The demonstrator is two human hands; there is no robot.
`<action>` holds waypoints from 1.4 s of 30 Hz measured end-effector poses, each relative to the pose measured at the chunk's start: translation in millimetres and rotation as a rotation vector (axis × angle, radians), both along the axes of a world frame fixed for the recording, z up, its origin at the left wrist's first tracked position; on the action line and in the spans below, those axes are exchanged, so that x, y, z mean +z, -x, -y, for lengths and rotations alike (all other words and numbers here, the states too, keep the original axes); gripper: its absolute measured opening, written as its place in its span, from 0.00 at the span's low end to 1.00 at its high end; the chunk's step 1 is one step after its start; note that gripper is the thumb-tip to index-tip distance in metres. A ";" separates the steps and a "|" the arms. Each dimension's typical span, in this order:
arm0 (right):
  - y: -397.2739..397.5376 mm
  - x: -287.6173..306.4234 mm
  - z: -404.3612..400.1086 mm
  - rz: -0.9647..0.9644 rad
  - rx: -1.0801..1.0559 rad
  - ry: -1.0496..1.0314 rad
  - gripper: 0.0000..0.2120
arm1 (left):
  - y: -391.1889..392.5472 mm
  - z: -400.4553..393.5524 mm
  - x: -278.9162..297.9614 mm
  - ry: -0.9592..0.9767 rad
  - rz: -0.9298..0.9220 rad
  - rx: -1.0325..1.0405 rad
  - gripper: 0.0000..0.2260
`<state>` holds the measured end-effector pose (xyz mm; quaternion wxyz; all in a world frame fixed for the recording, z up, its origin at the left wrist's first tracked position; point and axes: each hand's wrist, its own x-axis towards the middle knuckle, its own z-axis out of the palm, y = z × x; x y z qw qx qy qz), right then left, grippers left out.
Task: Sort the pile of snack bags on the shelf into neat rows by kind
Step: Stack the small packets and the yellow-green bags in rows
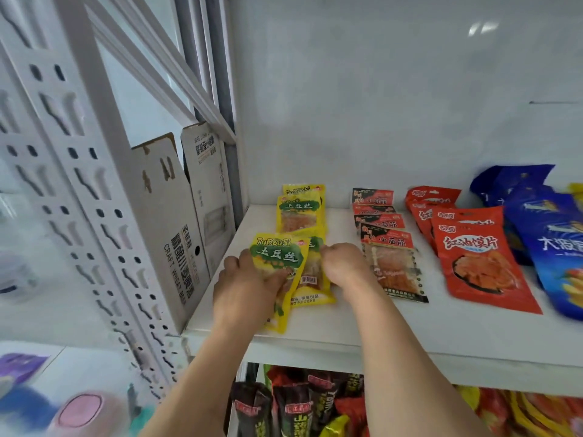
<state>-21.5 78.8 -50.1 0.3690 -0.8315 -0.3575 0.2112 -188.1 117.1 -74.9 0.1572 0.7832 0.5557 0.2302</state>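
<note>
On the white shelf (347, 323) a row of yellow snack bags runs from back to front at the left. My left hand (249, 279) grips the nearest yellow bag (277, 252), lifted and tilted over the shelf. My right hand (340, 263) pinches the top edge of the yellow bag (312, 285) lying just under it. Further back lie two more yellow bags (299, 212). To the right runs a row of black-and-red bags (389, 250), then a row of red bags (473, 257), then blue bags (549, 234) at the far right.
Cardboard boxes (176, 234) stand left of the shelf behind a perforated white upright (79, 159). A white wall closes the back. The lower shelf holds dark and red snack bags (303, 405). Bare shelf surface shows along the front edge.
</note>
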 end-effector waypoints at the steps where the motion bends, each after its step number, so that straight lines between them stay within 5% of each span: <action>1: -0.2 -0.4 2.8 -0.035 -0.013 -0.032 0.19 | 1.3 3.0 0.1 -0.001 0.054 0.005 0.36; 11: -2.3 1.2 12.0 -0.373 -0.087 -0.251 0.10 | 5.7 6.8 3.3 0.161 0.384 0.038 0.36; 18: -8.1 6.7 -24.6 -0.269 -0.155 -0.395 0.10 | 0.4 -6.1 10.4 0.233 0.509 -0.003 0.33; 27: -10.4 0.6 -58.5 -0.185 -0.152 -0.311 0.32 | -26.8 -24.6 7.3 0.247 0.416 -0.082 0.32; 32: -8.4 -6.3 -58.5 -0.102 -0.195 -0.356 0.31 | -39.9 -24.2 8.2 0.185 0.218 -0.081 0.27; 36: -7.7 -10.9 -49.9 -0.071 -0.197 -0.410 0.26 | -41.1 -24.5 10.1 0.109 -0.015 -0.104 0.35; 42: -11.3 -26.2 -46.0 0.057 -0.125 -0.292 0.26 | -41.6 -54.5 11.1 0.139 0.078 -0.091 0.32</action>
